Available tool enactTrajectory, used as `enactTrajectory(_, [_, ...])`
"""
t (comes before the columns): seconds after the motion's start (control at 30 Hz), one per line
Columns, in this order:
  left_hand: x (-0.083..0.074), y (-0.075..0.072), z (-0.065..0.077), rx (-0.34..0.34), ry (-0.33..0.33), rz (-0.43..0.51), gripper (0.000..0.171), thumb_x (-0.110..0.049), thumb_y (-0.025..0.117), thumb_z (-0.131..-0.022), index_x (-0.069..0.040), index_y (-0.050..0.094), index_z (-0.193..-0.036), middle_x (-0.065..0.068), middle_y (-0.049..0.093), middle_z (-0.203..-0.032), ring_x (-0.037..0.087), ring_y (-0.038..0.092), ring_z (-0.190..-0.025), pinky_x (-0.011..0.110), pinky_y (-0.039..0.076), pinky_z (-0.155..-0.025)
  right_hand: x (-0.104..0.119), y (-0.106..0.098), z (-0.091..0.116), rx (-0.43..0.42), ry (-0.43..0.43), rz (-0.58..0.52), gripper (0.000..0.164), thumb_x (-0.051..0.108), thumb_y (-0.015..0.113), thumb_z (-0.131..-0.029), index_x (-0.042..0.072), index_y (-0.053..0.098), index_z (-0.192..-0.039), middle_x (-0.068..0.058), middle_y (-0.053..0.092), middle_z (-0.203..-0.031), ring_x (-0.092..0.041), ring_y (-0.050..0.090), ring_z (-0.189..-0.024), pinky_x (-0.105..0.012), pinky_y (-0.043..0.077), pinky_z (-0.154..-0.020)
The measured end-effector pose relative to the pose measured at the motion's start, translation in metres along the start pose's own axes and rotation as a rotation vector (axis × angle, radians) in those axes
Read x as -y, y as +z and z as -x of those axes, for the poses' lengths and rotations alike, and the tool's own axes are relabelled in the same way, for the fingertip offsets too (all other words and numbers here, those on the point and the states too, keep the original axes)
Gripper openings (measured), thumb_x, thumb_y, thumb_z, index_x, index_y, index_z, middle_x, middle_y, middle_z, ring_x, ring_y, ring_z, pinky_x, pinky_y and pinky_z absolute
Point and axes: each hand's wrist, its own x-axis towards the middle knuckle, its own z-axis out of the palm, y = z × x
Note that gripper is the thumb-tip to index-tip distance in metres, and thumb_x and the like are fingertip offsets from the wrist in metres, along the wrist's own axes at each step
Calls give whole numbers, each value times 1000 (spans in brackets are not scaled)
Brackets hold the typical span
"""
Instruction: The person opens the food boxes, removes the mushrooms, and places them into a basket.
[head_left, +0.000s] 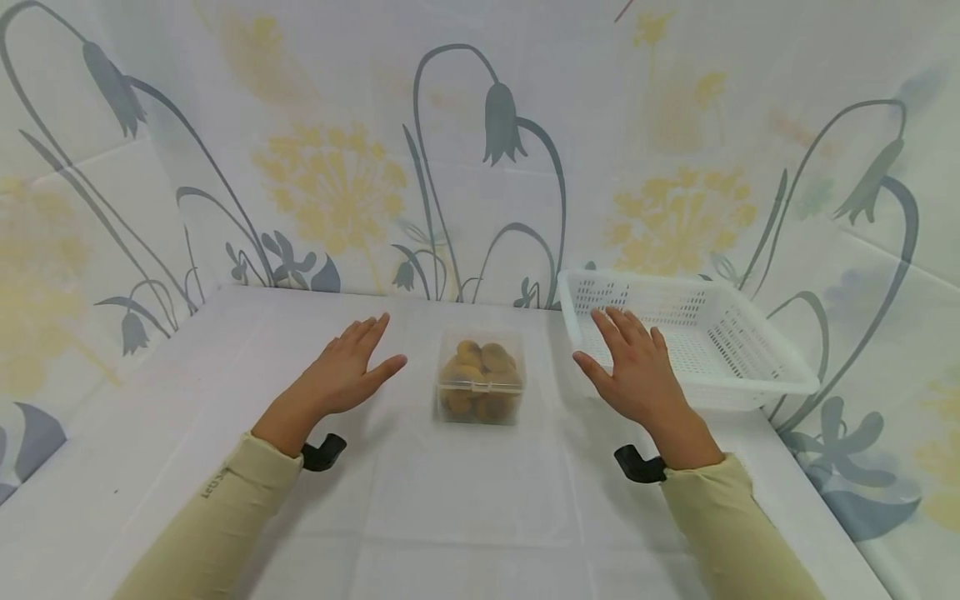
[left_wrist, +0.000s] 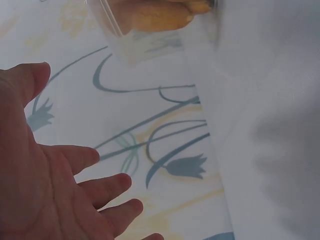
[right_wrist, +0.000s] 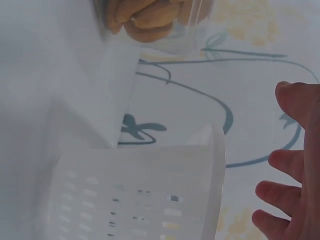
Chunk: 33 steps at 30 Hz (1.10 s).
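A clear plastic box (head_left: 481, 379) with a lid stands on the white table between the two hands. Several round, yellow-brown items (head_left: 480, 358) fill it; in the right wrist view they look like small baked pieces (right_wrist: 155, 15), though the exact kind is unclear. To the box's left, my left hand (head_left: 341, 371) hovers with fingers extended and thumb apart, touching nothing. My right hand (head_left: 637, 371) is held to the box's right, fingers spread, in front of the near-left part of a white basket (head_left: 765, 392). Neither hand holds anything.
The perforated white basket takes up the table's back right, its rim close to the right hand. Behind the table (head_left: 465, 508) hangs a flower-patterned cloth (head_left: 465, 200). A black strap mount (head_left: 324, 452) sits at the left wrist, another mount (head_left: 640, 464) at the right.
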Motion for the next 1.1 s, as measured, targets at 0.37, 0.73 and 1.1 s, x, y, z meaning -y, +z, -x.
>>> enactTrajectory(0.37, [-7,8,-5,44,4,128,83,-66,33,-96,-17,6,-157,17,12,-162,38,11,-150,61,17,-117,12,12,-2,24,-28,-50,68,44,58,-94,11,36,-149,-17,34,-153,-38,26,-144,-66,17,-113])
enactTrajectory(0.73, [-15,14,-13,54,28,175,84,-66,35,-95,-15,7,-157,13,14,-162,34,14,-150,57,18,-119,21,17,-7,41,-59,-75,66,46,58,-94,12,40,-147,-17,36,-152,-39,29,-143,-65,18,-114])
enactTrajectory(1.1, [-24,17,-22,67,46,183,83,-64,36,-96,-16,7,-157,13,14,-163,33,15,-150,55,18,-119,33,17,-10,48,-89,-95,61,45,59,-93,11,46,-143,-17,38,-151,-39,32,-141,-64,20,-114])
